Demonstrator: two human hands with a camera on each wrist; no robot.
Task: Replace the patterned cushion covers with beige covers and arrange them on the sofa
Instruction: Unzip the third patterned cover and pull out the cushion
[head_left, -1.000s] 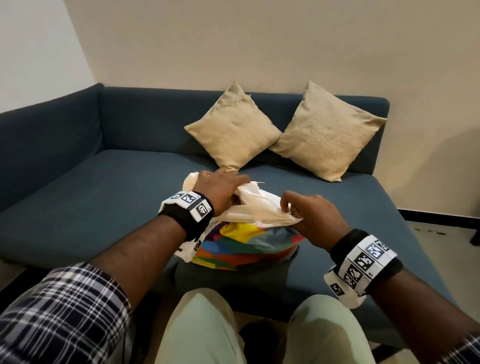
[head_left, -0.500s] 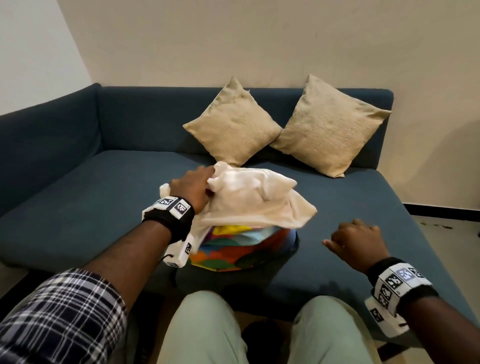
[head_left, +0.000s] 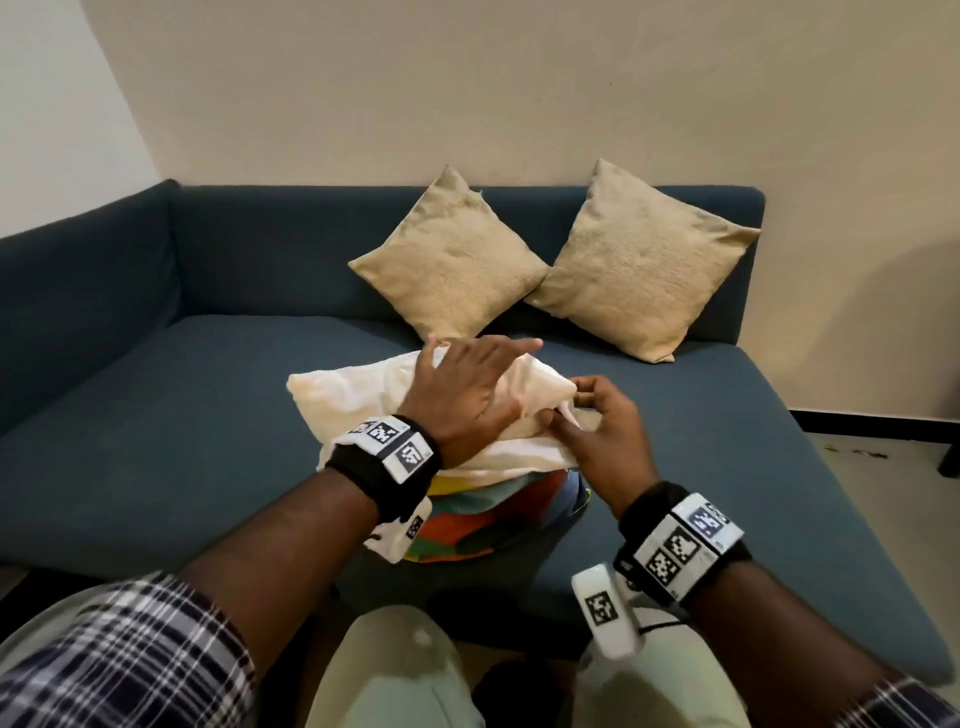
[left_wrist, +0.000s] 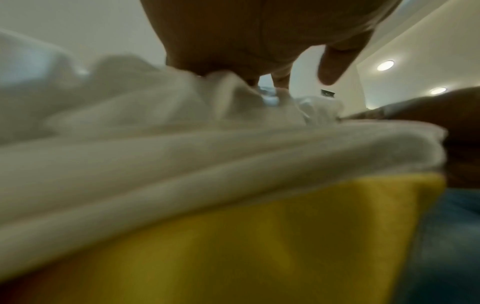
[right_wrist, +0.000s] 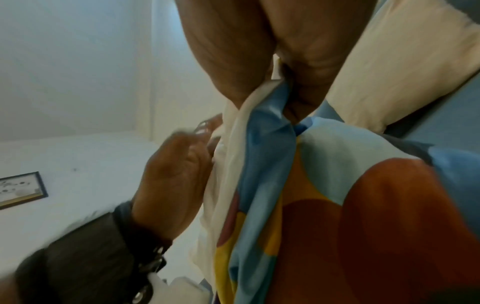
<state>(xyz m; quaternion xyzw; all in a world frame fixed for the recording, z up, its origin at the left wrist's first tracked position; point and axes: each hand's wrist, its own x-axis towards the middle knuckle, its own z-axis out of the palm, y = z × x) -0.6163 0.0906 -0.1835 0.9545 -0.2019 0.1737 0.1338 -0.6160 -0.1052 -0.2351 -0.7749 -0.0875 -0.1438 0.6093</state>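
A cream cloth (head_left: 353, 395) lies bunched on top of a multicoloured patterned cushion (head_left: 498, 525) at the front of the blue sofa seat (head_left: 182, 415). My left hand (head_left: 467, 379) rests flat on the cloth, fingers straight and spread. My right hand (head_left: 576, 405) pinches the cloth's right corner. In the right wrist view this pinch (right_wrist: 275, 86) clamps cream cloth and a blue edge of the patterned cushion (right_wrist: 363, 205) together. The left wrist view shows folded cream cloth (left_wrist: 182, 154) over yellow fabric (left_wrist: 233, 236). Two beige cushions (head_left: 452, 260) (head_left: 639, 260) lean on the backrest.
The sofa's left arm (head_left: 78, 291) rises at the far left. My knees in pale trousers (head_left: 395, 675) touch the seat's front edge. Bare floor and a dark object (head_left: 950, 460) lie to the right of the sofa.
My right hand, which had let go and drawn back to the right, has come back and pinches the cloth's right corner. My left hand has stopped gripping and now lies flat on the cloth.
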